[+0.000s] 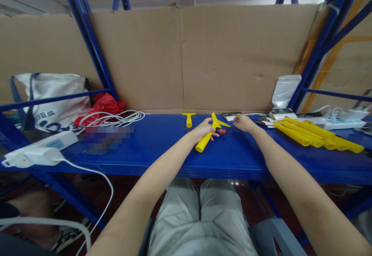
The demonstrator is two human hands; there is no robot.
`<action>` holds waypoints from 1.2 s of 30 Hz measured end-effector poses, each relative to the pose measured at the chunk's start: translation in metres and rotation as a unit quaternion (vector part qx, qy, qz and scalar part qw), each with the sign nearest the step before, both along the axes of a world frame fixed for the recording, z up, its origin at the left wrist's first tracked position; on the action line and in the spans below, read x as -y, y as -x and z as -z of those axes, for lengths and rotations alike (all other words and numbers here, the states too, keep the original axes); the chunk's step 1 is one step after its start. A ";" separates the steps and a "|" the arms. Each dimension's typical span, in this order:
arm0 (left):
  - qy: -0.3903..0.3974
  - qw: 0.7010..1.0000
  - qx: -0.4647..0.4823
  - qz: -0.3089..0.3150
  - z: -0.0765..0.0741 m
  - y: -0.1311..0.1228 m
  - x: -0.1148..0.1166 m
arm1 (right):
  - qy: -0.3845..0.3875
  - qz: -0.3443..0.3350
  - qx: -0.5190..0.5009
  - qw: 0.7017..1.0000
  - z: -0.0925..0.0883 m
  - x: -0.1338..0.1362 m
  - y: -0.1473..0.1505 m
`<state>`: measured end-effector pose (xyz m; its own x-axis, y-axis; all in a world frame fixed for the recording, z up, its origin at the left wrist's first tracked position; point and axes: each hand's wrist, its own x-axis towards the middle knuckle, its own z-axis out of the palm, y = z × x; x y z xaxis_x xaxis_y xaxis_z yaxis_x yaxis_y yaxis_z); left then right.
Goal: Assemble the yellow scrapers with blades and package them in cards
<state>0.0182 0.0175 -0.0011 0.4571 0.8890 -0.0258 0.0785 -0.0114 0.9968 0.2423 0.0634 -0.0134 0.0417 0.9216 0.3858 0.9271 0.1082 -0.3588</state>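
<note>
My left hand point(204, 130) is closed around a yellow T-shaped scraper handle point(204, 142), its round tube end pointing down toward me. Its crossbar lies beyond my fingers, tilted. A short dark red and black object point(221, 131) sticks out to the right beside the same hand; whether I grip it too cannot be made out. Just right of the crossbar, my right hand point(243, 123) has its fingers pinched together, and anything between them is too small to name. Another yellow T-shaped piece point(189, 119) lies farther back on the blue table point(162, 143).
Several yellow tubular handles point(308, 134) are piled at the right, near small boxes point(281, 114). A flat dark box point(231, 116) lies behind my right hand. Coiled white cable point(122, 118), a red plastic bag point(106, 106) and power strips point(43, 149) occupy the left. Cardboard point(139, 58) stands behind.
</note>
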 end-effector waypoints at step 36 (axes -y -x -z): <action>-0.030 0.994 0.043 0.094 -0.003 0.007 -0.001 | -0.066 -0.219 -0.253 0.940 -0.016 0.026 0.049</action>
<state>0.0110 0.0182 0.0020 0.6129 0.7869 0.0716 -0.0166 -0.0777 0.9968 0.1930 0.0374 0.0027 -0.1216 0.8382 0.5316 0.4973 0.5149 -0.6982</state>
